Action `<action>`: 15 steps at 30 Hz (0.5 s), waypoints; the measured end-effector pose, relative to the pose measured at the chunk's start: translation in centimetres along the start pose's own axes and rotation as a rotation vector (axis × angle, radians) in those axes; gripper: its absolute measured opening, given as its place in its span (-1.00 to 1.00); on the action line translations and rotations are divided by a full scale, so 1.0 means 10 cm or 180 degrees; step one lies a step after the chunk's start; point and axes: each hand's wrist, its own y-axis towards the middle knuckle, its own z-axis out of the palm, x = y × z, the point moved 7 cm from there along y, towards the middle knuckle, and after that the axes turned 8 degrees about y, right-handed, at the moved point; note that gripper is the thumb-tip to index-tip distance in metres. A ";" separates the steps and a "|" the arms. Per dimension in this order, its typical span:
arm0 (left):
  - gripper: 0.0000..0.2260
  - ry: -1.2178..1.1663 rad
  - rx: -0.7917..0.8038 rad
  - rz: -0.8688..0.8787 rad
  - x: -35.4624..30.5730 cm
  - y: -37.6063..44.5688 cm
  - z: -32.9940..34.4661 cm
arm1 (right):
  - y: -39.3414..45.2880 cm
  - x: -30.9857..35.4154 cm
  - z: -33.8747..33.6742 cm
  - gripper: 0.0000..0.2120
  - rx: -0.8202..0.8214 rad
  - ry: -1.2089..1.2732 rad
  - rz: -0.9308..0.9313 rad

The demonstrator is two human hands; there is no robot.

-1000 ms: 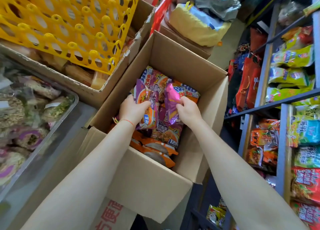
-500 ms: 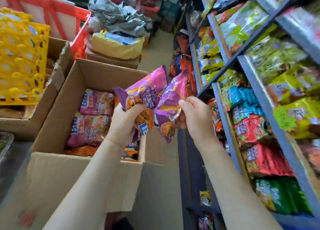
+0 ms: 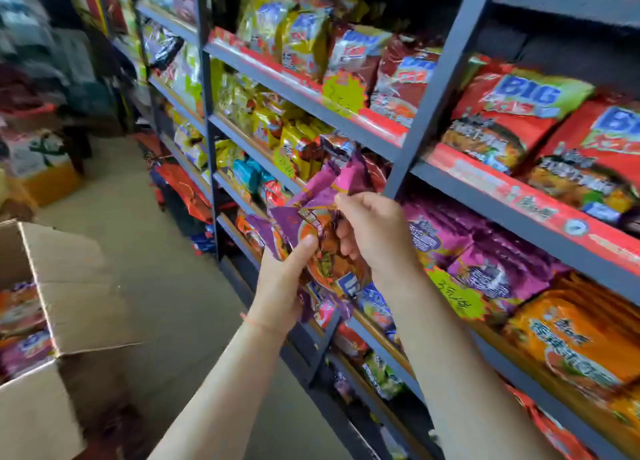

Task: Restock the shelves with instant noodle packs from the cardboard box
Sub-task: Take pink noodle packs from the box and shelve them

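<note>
Both hands hold purple instant noodle packs (image 3: 320,224) in front of the dark metal shelves (image 3: 446,68). My left hand (image 3: 282,279) grips the lower packs from below, thumb on the front. Just to its right, my right hand (image 3: 375,233) pinches the upper edge of a pack. A row of matching purple packs (image 3: 485,255) lies on the shelf directly right of my hands. The open cardboard box (image 3: 69,286) sits at the lower left with more packs (image 3: 20,331) inside.
The shelves hold red packs (image 3: 519,120) above, orange packs (image 3: 575,335) to the lower right and yellow packs (image 3: 298,137) further back. Yellow star price tags (image 3: 457,297) hang on the shelf rails. A grey floor aisle (image 3: 138,217) runs left of the shelves, with boxes (image 3: 41,165) beyond.
My hands lifted purple packs out of the box and carried them right to the shelves. The view swung from the box to the shelving, leaving the box at lower left.
</note>
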 end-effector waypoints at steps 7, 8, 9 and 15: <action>-0.52 -0.0962 0.0471 -0.1262 0.51 -0.74 1.71 | -0.79 0.31 -1.63 -0.90 -0.0888 -0.0391 -0.0945; -0.49 -0.0956 0.0470 -0.1300 0.54 -0.80 1.88 | -0.94 0.40 -1.86 -0.94 -0.1182 -0.0750 -0.1338; -0.44 -0.0975 0.0508 -0.1294 0.54 -0.86 2.04 | -1.11 0.47 -2.07 -0.94 -0.1475 -0.1134 -0.1698; -0.42 -0.1009 0.0966 -0.0860 0.21 -1.03 2.93 | -1.64 0.41 -3.09 -0.43 -0.2629 -0.0403 -0.1251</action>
